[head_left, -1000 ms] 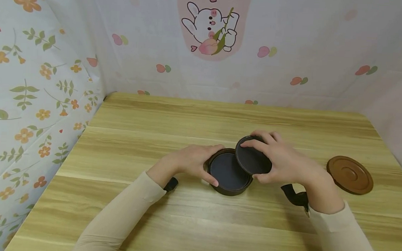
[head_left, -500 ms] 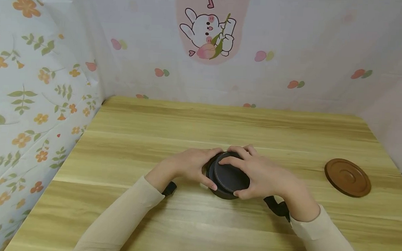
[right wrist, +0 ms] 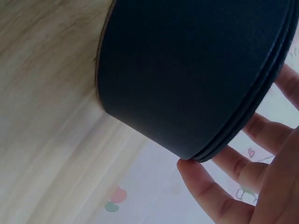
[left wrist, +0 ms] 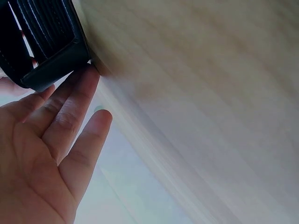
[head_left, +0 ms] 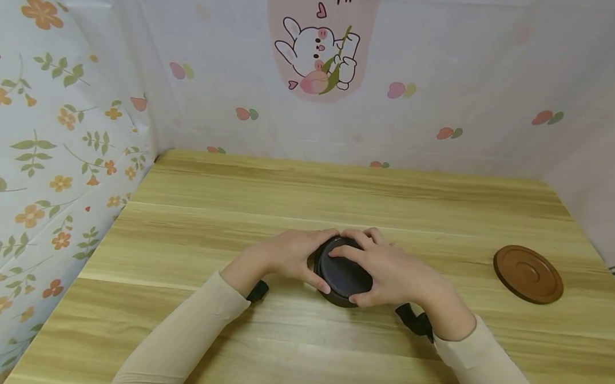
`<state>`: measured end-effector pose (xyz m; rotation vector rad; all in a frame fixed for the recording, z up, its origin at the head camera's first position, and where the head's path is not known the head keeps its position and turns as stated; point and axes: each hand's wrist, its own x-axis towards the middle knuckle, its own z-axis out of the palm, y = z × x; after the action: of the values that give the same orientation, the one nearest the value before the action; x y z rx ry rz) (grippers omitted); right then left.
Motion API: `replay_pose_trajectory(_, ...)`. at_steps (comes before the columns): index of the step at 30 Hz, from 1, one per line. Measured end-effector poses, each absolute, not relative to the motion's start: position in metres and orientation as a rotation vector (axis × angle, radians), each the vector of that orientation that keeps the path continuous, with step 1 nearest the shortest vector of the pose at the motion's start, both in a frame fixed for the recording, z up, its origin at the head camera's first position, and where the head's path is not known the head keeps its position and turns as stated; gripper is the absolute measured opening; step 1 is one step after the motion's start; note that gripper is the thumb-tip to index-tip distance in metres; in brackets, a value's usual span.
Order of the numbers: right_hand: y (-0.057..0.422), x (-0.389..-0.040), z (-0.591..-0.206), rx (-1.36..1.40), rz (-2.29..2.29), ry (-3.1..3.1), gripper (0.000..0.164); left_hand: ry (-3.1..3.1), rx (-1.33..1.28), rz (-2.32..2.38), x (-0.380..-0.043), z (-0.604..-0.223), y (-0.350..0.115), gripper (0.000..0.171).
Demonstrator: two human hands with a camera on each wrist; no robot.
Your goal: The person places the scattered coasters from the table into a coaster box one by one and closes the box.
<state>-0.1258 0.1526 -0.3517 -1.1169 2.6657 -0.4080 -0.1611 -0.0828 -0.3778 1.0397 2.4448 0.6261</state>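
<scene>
A round black coaster with a stitched edge lies over the mouth of a dark round coaster holder on the table. My right hand holds the coaster at its rim, index finger across the top. From the other side, my left hand grips the holder between thumb and fingers. Through the holder's side opening, the left wrist view shows several stacked coasters. In the right wrist view, the right fingertips are right at the upper rim, above the holder's smooth wall.
A brown round disc with concentric rings lies on the right of the wooden table. Behind the table hangs a patterned cloth, and a floral one covers the left side. Black straps circle the wrists.
My right hand has brought the coaster left and down, from tilted beside the holder to flat over its mouth. The left hand keeps its place on the holder.
</scene>
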Motion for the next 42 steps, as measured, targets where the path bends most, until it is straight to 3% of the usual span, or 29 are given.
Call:
replay_pose_trajectory(21,0.172,-0.128,-0.357,-1.094,-0.577,2.677,0.068,2.461,1.053,0.591,-0.162,-0.380,-0.082,0.101)
replay_pose_trajectory(35,0.213,-0.132,-0.357,-1.001,-0.563,2.770,0.071,2.446,1.042,0.618,-0.159,-0.385,-0.081,0.105)
replay_pose_trajectory(42,0.242,-0.132,-0.351,-0.924,-0.545,2.827,0.063,2.472,1.042,0.620,-0.160,-0.383,-0.083,0.108)
